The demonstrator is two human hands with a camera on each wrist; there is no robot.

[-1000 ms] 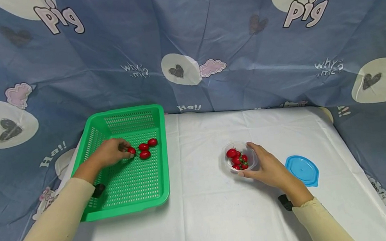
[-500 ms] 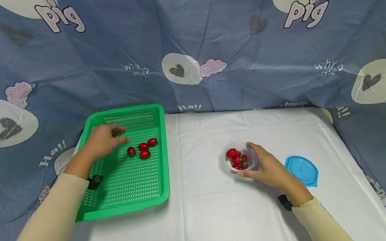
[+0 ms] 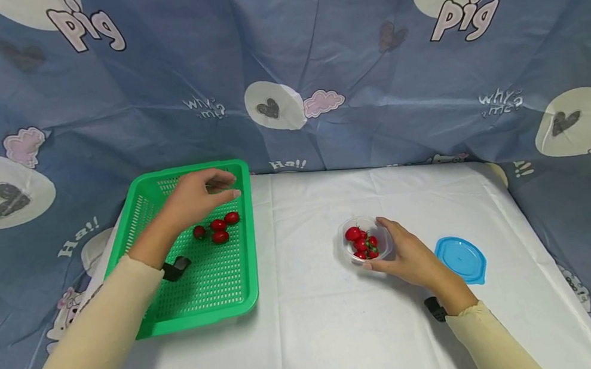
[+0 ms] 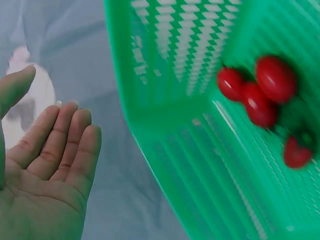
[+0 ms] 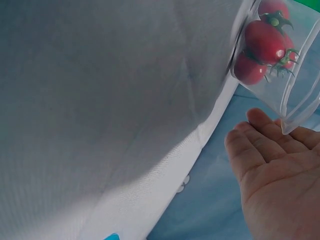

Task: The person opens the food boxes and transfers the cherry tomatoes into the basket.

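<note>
My left hand (image 3: 196,196) hovers over the far part of a green basket (image 3: 250,243). Its fingers are extended, and the left wrist view shows the palm (image 4: 45,200) with nothing in it. Under and to the near side of it, several small red tomatoes (image 3: 220,237) lie together on the basket floor. My right hand (image 3: 413,256) holds a small clear plastic container (image 3: 344,245), thumb on the near side and fingers on the far side. Several cherry tomatoes (image 5: 265,42), some with green stems, are inside this container, which has no lid on it.
A blue plastic lid (image 3: 461,259) lies on the white tablecloth (image 3: 317,338), to the right of my right hand. Behind the table hangs a blue printed cloth (image 3: 281,47). The basket's raised walls stand around the loose tomatoes.
My left hand has let go of a tomato, leaving it in the basket. It has then risen and moved right, toward the basket's far right. The right hand and container have stayed put.
</note>
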